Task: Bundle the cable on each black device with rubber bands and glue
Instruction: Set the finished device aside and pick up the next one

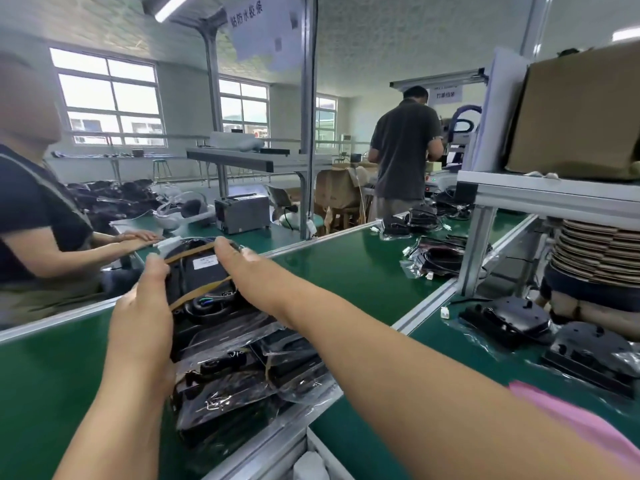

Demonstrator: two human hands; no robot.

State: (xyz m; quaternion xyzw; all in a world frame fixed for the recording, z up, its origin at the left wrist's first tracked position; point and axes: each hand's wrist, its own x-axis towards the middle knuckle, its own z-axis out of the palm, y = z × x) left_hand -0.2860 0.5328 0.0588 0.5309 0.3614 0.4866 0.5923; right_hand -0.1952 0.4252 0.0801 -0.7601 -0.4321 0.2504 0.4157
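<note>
Two tan rubber bands (189,253) cross one black device (199,277), which is held up over a pile of bagged devices (239,372) on the green conveyor belt (346,271).

Hold: left hand (142,317) has its fingers curled round the device's left edge. Right hand (242,268) clamps the far right edge, thumb on top where the upper band ends. Neither hand has a free finger showing.

Risks, as judged:
- Band slip. Both bands run at a slant and look taut; one released off the edge would probably snap back and let the cable spring loose.
- Loose end. The white connector (168,242) pokes out past the top left corner, outside the bands, and could snag on a bag.
- Drop. The casing looks smooth and is pinched only at its edges; a tug on a band could twist it free onto the pile.
- Glue. No glue is seen; whether any is applied cannot be told.

Description: flat, dark, rounded housing with a white label (205,262) near its upper end. Cable (202,304) is coiled at the near end, coloured wire tips showing, partly under the lower band.
</note>
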